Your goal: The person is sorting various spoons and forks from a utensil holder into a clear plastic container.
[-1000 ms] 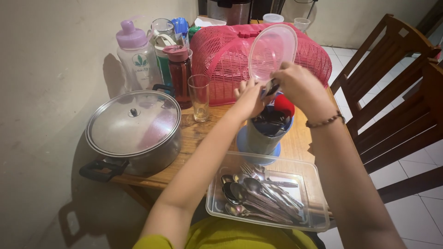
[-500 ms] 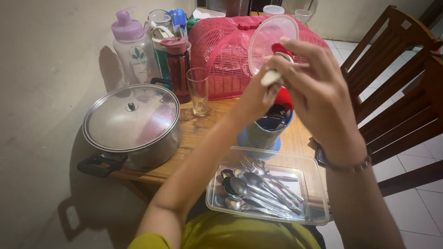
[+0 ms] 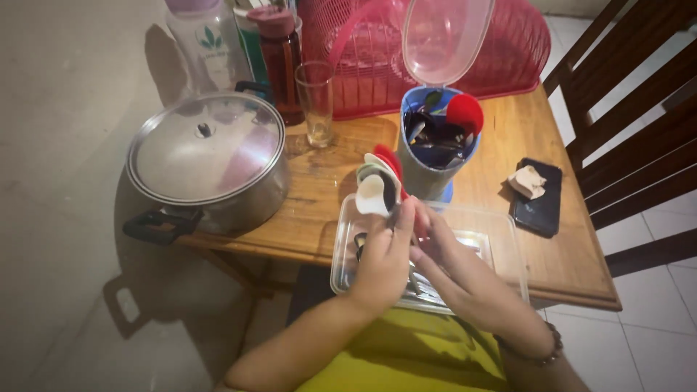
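Note:
My left hand (image 3: 385, 254) grips the handles of a bunch of plastic spoons (image 3: 379, 181), white, green and red, their bowls fanned upward. My right hand (image 3: 435, 250) touches the same handles from the right, fingers curled on them. Both hands hover over a clear plastic container (image 3: 501, 239) on my lap that holds several metal spoons and forks, mostly hidden by my hands. Behind it on the wooden table (image 3: 566, 254) stands a blue utensil holder (image 3: 425, 178) with dark utensils and a red spoon (image 3: 465, 114) in it.
A lidded metal pot (image 3: 207, 163) sits at the table's left. A drinking glass (image 3: 316, 101), bottles (image 3: 279, 51), a red mesh food cover (image 3: 363, 58) and a clear lid (image 3: 443, 40) stand behind. A black phone (image 3: 541, 199) lies right. Wooden chairs (image 3: 639, 123) stand at the right.
Both hands came down from above the blue holder to over the clear container, carrying the plastic spoons. The view tilted downward, revealing the phone.

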